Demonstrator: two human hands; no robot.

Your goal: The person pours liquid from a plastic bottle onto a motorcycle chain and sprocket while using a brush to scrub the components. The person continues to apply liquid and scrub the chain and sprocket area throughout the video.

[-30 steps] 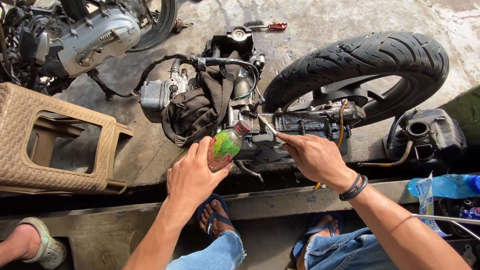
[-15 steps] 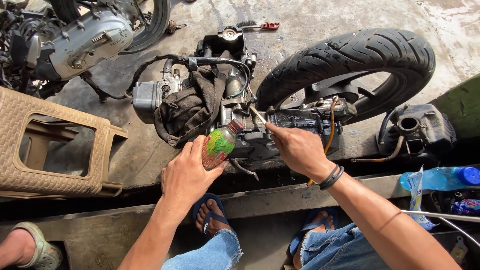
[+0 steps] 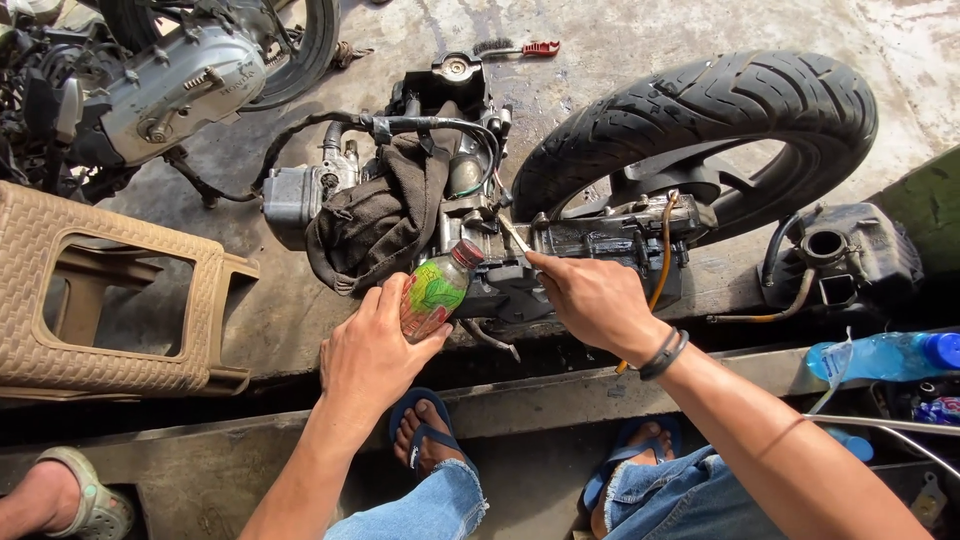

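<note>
Clear glossy plastic bottle [image 3: 434, 291], matt rubber tyre [image 3: 700, 110], greasy metal engine [image 3: 560, 255], woven plastic stool [image 3: 70, 250].

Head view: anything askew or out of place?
Yes. The stool lies tipped on its side. The engine sits on the floor, off any bike, a dark rag draped over it. The left hand holds a bottle tilted toward it; the right hand holds a thin tool against it.

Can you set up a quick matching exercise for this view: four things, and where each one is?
Things:
1. bottle
2. thin brush
3. dark rag
4. woven stool

Places:
A. lying on its side, far left
B. held in the left hand
C. draped over the engine
D. pinched in the right hand

Pairs: 1-B, 2-D, 3-C, 4-A
</note>
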